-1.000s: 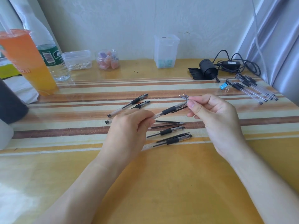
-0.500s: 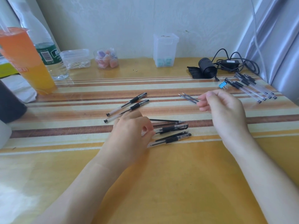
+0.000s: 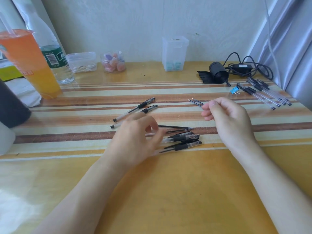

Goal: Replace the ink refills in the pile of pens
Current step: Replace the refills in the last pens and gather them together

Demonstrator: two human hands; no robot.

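Observation:
Several black-grip pens (image 3: 183,138) lie in a loose pile at the table's middle, with a thin black refill (image 3: 175,127) just behind them. Two more pens (image 3: 140,107) lie slanted further back left. My left hand (image 3: 135,141) hovers blurred over the left ends of the piled pens, fingers apart and holding nothing. Two thin refills (image 3: 195,102) lie on the table further back. My right hand (image 3: 226,119) is curled, thumb and forefinger at their near ends; a grip cannot be told.
Another row of pens (image 3: 263,93) and a blue binder clip (image 3: 234,91) lie at the back right, near a black cylinder with cables (image 3: 217,73). An orange drink cup (image 3: 28,65), a water bottle (image 3: 55,61) and small clear containers (image 3: 174,53) line the back.
Both hands held one pen a second ago. The left hand laid it on the pile and let go. The right hand moved back toward the two thin refills.

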